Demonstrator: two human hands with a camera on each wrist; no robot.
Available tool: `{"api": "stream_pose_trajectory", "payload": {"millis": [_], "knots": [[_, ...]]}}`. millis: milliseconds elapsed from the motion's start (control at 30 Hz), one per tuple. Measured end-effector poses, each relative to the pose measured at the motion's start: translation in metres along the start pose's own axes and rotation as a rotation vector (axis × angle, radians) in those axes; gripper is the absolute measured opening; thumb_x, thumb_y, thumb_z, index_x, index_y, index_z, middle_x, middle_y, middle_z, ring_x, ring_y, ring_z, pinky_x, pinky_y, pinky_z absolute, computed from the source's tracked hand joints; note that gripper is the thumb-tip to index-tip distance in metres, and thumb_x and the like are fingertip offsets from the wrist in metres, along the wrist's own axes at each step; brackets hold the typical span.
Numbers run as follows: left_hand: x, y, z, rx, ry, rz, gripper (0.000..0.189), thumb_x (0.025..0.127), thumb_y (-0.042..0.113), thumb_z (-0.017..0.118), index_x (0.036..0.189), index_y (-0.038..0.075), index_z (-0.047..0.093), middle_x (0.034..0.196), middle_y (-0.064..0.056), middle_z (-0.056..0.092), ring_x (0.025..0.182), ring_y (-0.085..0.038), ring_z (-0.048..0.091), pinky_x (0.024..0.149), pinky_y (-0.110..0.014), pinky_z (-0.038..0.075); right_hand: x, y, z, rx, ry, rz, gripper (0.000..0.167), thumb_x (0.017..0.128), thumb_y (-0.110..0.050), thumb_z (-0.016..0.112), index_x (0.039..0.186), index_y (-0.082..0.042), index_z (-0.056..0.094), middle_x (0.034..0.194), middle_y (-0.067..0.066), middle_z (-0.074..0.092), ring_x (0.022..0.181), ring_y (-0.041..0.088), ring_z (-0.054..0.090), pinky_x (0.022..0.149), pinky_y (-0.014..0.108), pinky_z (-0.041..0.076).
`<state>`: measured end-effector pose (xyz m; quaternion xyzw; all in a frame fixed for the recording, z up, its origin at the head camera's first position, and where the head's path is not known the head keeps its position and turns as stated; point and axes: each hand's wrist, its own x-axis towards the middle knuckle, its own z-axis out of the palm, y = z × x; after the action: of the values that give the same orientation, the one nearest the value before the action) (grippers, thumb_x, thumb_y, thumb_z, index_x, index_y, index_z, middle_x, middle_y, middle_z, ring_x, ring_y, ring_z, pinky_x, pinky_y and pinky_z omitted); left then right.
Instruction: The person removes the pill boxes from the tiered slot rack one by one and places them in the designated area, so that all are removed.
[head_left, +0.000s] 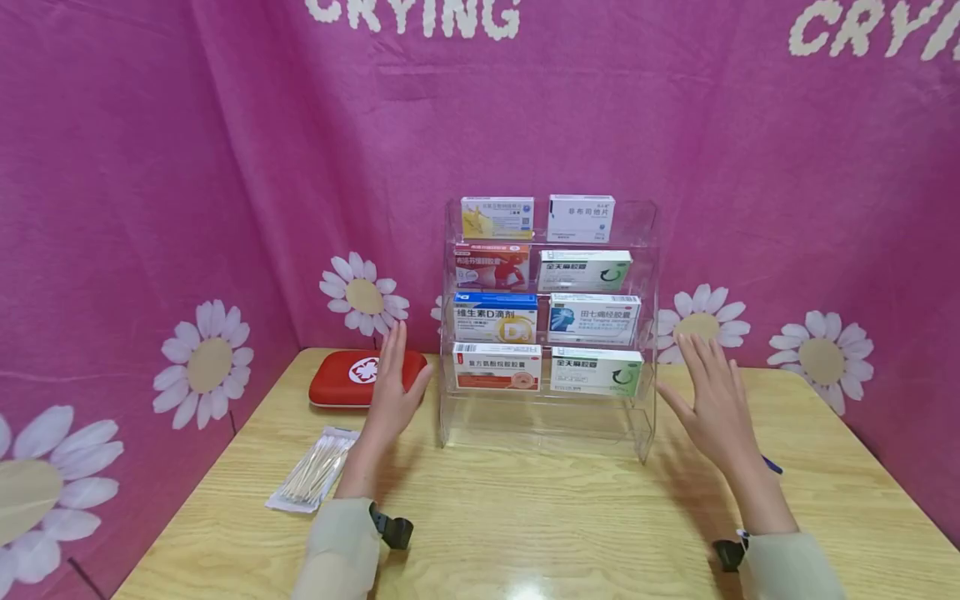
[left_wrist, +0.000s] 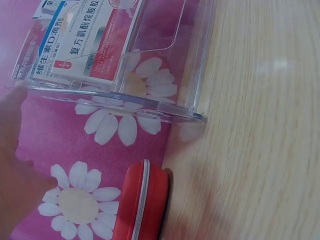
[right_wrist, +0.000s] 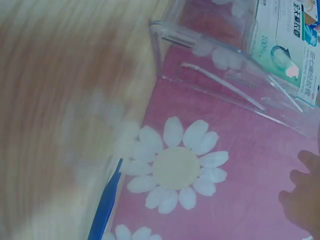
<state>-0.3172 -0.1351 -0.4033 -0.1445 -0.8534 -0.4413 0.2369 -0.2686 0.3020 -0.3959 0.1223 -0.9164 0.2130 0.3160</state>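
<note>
A clear acrylic rack [head_left: 540, 425] stands at the middle back of the table, with medicine boxes in pairs on its tiers. On its lowest filled tier are a red-and-white box [head_left: 497, 367] and a green-and-white box [head_left: 596, 372]. To the rack's left my left hand [head_left: 390, 387] is raised with straight fingers, overlapping a red zip case [head_left: 337, 379] in the head view. My right hand [head_left: 712, 408] is held up on the other side, fingers extended, holding nothing. Beneath it lies a blue tool with a narrow tip [right_wrist: 106, 205], mostly hidden in the head view.
A packet of cotton swabs [head_left: 315, 469] lies on the wooden table [head_left: 525, 525] left of my left forearm. A pink curtain [head_left: 390, 167] with white daisies hangs close behind the rack and along both sides. Black wrist cameras [head_left: 393, 529] sit on the wrists.
</note>
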Motion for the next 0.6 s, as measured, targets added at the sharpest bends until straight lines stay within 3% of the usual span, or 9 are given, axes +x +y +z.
{"api": "stream_pose_trajectory", "payload": {"millis": [133, 333, 467, 600], "knots": [[0.004, -0.001, 0.002, -0.039, 0.037, 0.042, 0.075, 0.095, 0.016, 0.063, 0.157, 0.013, 0.021, 0.164, -0.012, 0.022, 0.152, -0.035, 0.02, 0.121, -0.058, 0.025, 0.005, -0.006, 0.002, 0.013, 0.097, -0.061, 0.071, 0.094, -0.035, 0.063, 0.154, -0.015, 0.03, 0.153, 0.026, 0.035, 0.146, 0.044, 0.025, 0.123, 0.06, 0.015], [0.007, 0.001, 0.006, -0.15, 0.127, 0.069, 0.069, 0.091, 0.005, 0.067, 0.152, 0.007, 0.034, 0.156, -0.017, 0.037, 0.143, -0.036, 0.039, 0.113, -0.053, 0.04, 0.015, -0.016, 0.006, 0.044, 0.25, -0.222, 0.065, 0.092, -0.034, 0.066, 0.146, -0.004, 0.044, 0.141, 0.026, 0.048, 0.132, 0.045, 0.042, 0.112, 0.06, 0.034], [0.01, 0.001, 0.009, -0.229, 0.144, 0.065, 0.068, 0.087, -0.001, 0.068, 0.149, 0.004, 0.04, 0.151, -0.019, 0.044, 0.139, -0.036, 0.045, 0.105, -0.052, 0.046, 0.024, -0.023, 0.009, 0.025, 0.265, -0.269, 0.069, 0.08, -0.013, 0.078, 0.142, -0.002, 0.048, 0.138, 0.025, 0.051, 0.128, 0.044, 0.046, 0.107, 0.056, 0.04], [0.011, 0.0, 0.011, -0.287, 0.108, 0.039, 0.068, 0.086, -0.004, 0.069, 0.147, 0.004, 0.042, 0.148, -0.02, 0.047, 0.136, -0.037, 0.049, 0.103, -0.047, 0.048, 0.031, -0.028, 0.013, 0.009, 0.235, -0.295, 0.071, 0.074, -0.003, 0.081, 0.139, -0.001, 0.052, 0.132, 0.026, 0.055, 0.124, 0.043, 0.05, 0.102, 0.058, 0.044]]}}
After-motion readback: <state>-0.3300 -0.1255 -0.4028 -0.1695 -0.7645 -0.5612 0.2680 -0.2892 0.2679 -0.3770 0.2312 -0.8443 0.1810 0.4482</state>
